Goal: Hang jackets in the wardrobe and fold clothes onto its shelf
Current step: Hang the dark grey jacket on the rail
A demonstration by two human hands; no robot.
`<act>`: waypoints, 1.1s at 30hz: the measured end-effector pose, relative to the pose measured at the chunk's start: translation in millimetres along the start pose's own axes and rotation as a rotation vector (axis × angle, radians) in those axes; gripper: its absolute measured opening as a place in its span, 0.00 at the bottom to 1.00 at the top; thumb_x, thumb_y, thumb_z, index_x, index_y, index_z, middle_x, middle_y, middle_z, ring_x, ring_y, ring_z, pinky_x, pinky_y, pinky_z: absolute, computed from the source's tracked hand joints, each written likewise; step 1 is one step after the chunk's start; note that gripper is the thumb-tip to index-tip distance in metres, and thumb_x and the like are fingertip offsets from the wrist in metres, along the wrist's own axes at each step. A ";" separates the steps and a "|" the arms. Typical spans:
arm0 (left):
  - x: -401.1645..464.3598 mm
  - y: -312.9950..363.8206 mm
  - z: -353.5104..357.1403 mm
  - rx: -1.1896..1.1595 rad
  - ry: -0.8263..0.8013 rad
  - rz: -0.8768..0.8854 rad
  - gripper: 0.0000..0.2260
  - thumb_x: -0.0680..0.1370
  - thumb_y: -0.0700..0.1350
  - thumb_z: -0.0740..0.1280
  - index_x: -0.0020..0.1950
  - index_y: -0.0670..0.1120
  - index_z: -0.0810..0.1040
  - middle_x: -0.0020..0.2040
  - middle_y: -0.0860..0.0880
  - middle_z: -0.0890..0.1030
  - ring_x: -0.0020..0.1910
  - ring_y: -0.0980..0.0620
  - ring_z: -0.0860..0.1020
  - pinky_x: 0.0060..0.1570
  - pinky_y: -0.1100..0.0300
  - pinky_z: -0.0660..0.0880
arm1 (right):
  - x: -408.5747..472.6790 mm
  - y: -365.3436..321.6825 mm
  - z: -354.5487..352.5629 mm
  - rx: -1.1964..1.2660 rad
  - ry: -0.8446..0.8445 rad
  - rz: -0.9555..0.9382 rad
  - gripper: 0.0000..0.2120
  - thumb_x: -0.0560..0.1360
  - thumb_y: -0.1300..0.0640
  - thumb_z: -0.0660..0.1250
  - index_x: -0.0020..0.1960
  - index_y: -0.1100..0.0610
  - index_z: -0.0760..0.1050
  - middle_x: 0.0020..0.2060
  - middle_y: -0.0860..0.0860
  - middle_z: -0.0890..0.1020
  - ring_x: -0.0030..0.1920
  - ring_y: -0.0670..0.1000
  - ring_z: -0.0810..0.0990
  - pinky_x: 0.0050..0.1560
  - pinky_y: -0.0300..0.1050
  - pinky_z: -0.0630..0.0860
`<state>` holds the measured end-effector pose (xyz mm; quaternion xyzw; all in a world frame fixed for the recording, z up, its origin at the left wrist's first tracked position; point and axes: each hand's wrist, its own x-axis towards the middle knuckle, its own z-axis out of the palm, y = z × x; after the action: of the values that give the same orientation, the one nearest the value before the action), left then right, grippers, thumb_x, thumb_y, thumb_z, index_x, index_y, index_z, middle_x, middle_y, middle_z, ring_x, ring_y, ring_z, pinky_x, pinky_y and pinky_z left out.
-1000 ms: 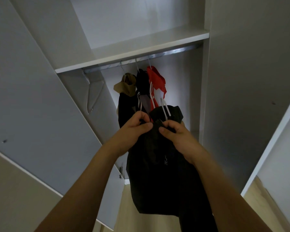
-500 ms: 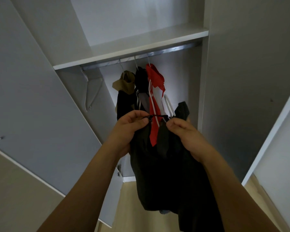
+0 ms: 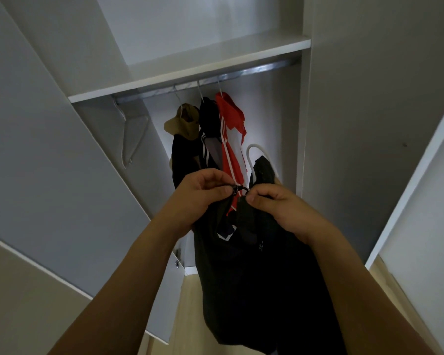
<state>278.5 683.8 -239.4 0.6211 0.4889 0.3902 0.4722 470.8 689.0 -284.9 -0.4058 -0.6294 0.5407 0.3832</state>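
Observation:
A black jacket (image 3: 251,272) hangs down in front of me, held up before the open wardrobe. My left hand (image 3: 200,196) pinches its collar on the left, and my right hand (image 3: 277,208) pinches it on the right. A short black loop (image 3: 240,190) is stretched between my fingers. A white hanger hook (image 3: 254,152) sticks up behind the jacket's collar. On the metal rail (image 3: 215,79) hang a tan garment (image 3: 182,123), a black striped jacket (image 3: 208,124) and a red jacket (image 3: 231,129).
A white shelf (image 3: 190,70) runs above the rail. An empty wire hanger (image 3: 130,139) hangs at the rail's left end. The left wardrobe door (image 3: 49,162) stands open beside my left arm; another white door edge (image 3: 415,175) is on the right. Light wooden floor lies below.
My hands have drawn apart at the jacket's collar, stretching the small loop between them. The collar opened up, and the white hanger hook now shows behind it.

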 end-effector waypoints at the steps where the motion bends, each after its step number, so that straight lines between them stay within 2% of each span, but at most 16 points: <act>1: -0.8 0.1 0.2 0.012 -0.007 0.005 0.06 0.77 0.36 0.67 0.50 0.44 0.81 0.45 0.47 0.85 0.47 0.49 0.84 0.49 0.59 0.80 | 0.2 0.0 0.1 0.000 -0.001 0.002 0.12 0.78 0.56 0.65 0.38 0.48 0.81 0.58 0.62 0.74 0.58 0.61 0.75 0.65 0.62 0.70; 4: -2.4 0.3 1.9 0.063 -0.012 0.016 0.06 0.77 0.36 0.67 0.49 0.45 0.80 0.45 0.47 0.85 0.48 0.49 0.83 0.52 0.57 0.80 | 1.2 0.3 0.7 -0.008 -0.001 0.004 0.09 0.78 0.56 0.65 0.41 0.53 0.82 0.57 0.61 0.74 0.58 0.59 0.76 0.65 0.60 0.71; 10: -4.2 -1.4 1.9 0.076 0.024 0.007 0.06 0.77 0.35 0.67 0.48 0.45 0.80 0.43 0.50 0.85 0.46 0.51 0.84 0.54 0.55 0.79 | 1.8 1.1 -0.2 0.001 -0.007 -0.003 0.08 0.78 0.57 0.65 0.42 0.56 0.81 0.55 0.64 0.75 0.56 0.61 0.76 0.64 0.60 0.72; 16: -4.0 -2.7 1.7 0.063 0.004 -0.020 0.06 0.77 0.36 0.67 0.48 0.46 0.80 0.43 0.50 0.84 0.47 0.51 0.83 0.56 0.52 0.78 | 1.6 -1.2 -2.1 0.000 -0.016 0.008 0.08 0.78 0.56 0.65 0.42 0.54 0.81 0.55 0.63 0.75 0.56 0.61 0.77 0.63 0.57 0.73; 21: -2.6 -4.2 2.1 0.069 -0.004 -0.019 0.06 0.77 0.36 0.67 0.48 0.46 0.80 0.43 0.51 0.85 0.46 0.52 0.83 0.52 0.56 0.78 | 2.6 -0.8 -2.8 -0.015 -0.016 0.011 0.08 0.78 0.56 0.65 0.44 0.57 0.81 0.54 0.62 0.76 0.56 0.59 0.77 0.64 0.59 0.72; 26: -1.4 -5.7 1.3 0.044 0.005 0.006 0.07 0.77 0.36 0.67 0.48 0.46 0.81 0.43 0.49 0.85 0.47 0.50 0.83 0.53 0.55 0.78 | 3.1 -1.0 -3.6 -0.003 -0.026 0.003 0.09 0.78 0.59 0.64 0.44 0.61 0.80 0.49 0.64 0.79 0.53 0.61 0.78 0.63 0.60 0.72; 33: -0.9 -5.9 -0.6 0.101 -0.034 0.021 0.06 0.76 0.36 0.68 0.48 0.46 0.80 0.43 0.50 0.85 0.46 0.51 0.84 0.50 0.60 0.80 | 3.2 1.3 -2.4 0.048 -0.028 0.029 0.08 0.78 0.59 0.64 0.44 0.58 0.81 0.51 0.64 0.79 0.55 0.61 0.78 0.63 0.58 0.73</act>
<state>276.4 683.5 -245.0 0.6559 0.4933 0.3591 0.4444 472.0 693.0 -285.7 -0.3979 -0.6156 0.5668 0.3762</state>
